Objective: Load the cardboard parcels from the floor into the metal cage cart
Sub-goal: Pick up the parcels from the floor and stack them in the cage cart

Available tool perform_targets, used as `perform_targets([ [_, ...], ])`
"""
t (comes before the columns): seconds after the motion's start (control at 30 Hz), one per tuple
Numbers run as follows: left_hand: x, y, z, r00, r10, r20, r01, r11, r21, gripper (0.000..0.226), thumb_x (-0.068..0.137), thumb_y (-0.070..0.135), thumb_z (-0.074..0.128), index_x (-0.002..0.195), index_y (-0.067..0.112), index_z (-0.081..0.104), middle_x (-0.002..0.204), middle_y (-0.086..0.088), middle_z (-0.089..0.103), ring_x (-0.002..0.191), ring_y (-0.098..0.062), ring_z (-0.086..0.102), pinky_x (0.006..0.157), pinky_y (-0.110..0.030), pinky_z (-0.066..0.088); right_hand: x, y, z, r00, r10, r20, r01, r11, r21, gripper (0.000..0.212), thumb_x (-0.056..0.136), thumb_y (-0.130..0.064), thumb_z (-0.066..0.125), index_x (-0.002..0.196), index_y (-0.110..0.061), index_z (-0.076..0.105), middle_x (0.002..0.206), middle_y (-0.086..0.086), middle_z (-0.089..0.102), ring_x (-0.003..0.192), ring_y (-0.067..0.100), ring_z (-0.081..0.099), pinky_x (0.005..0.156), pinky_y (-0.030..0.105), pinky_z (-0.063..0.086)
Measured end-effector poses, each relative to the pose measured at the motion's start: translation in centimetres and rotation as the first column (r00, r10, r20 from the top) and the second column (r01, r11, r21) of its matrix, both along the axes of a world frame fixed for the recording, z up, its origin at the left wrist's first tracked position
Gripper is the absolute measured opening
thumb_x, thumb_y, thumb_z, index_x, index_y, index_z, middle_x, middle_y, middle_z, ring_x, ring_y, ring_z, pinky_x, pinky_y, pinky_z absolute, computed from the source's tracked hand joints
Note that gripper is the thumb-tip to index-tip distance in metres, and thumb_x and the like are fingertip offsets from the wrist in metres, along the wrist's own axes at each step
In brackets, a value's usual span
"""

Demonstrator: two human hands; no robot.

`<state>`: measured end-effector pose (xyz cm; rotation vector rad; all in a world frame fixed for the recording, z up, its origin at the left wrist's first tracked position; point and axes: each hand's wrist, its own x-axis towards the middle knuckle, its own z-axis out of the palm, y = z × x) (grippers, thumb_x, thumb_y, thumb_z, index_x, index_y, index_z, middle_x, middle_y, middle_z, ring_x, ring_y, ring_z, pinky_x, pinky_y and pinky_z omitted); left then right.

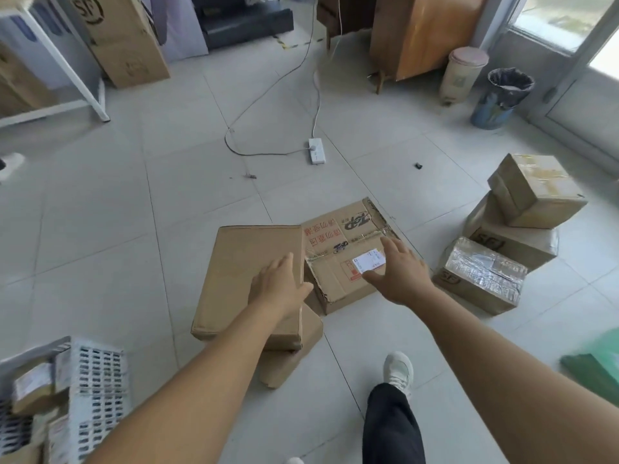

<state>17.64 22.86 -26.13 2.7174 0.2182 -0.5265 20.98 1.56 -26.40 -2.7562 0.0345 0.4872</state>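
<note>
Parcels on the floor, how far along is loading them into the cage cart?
A few parcels already sit in the cage cart. Both hands reach for the printed box: left hand over the flat box, right hand above it. Three boxes remain stacked at right.

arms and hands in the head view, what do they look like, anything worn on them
Both arms are bare as far up as the frame shows: no sleeves, gloves, watch or bands visible. The left hand and right hand show no rings that can be made out. Lower down, a black trouser leg and a white sneaker are worn.
</note>
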Motion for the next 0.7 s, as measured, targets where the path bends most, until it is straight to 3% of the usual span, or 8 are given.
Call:
perform_targets([
  [0.2, 8.1, -5.9, -3.3, 0.998, 0.061, -0.028, -0.063, 0.997, -0.053, 0.074, 0.093, 0.044, 0.054, 0.153, 0.017, 0.02, 0.155, -0.004, 0.031, 0.14, -0.025, 0.033, 0.111, -0.037, 0.028, 8.7, -5.5, -3.9, 0.999, 0.021, -0.036, -0.02, 1.0, 0.007, 0.083, 0.088, -0.048, 0.061, 0.153, -0.02, 0.017, 0.161, 0.0, 0.018, 0.146, 0.023, 0.021, 0.117, 0.047, 0.022],
  [0.47, 19.3, -13.8, -10.1, 0.931, 0.316, -0.184, -0.341, 0.931, -0.129, 0.08, 0.092, 0.047, 0.056, 0.155, 0.019, 0.014, 0.158, -0.005, 0.025, 0.144, -0.024, 0.027, 0.113, -0.038, 0.028, 22.9, -14.4, -9.4, 0.986, 0.09, -0.139, -0.09, 0.996, 0.011, 0.082, 0.09, -0.046, 0.059, 0.153, -0.016, 0.016, 0.159, 0.002, 0.022, 0.143, 0.025, 0.026, 0.113, 0.042, 0.024],
  [0.7, 24.1, -14.2, -20.3, 0.839, 0.46, -0.292, -0.492, 0.869, -0.045, 0.082, 0.092, 0.046, 0.057, 0.155, 0.019, 0.012, 0.159, -0.006, 0.024, 0.143, -0.025, 0.028, 0.111, -0.04, 0.031, 31.0, -17.1, -19.0, 0.966, 0.103, -0.238, -0.101, 0.995, 0.021, 0.086, 0.089, -0.046, 0.061, 0.154, -0.015, 0.014, 0.16, 0.004, 0.021, 0.144, 0.026, 0.025, 0.114, 0.043, 0.024],
])
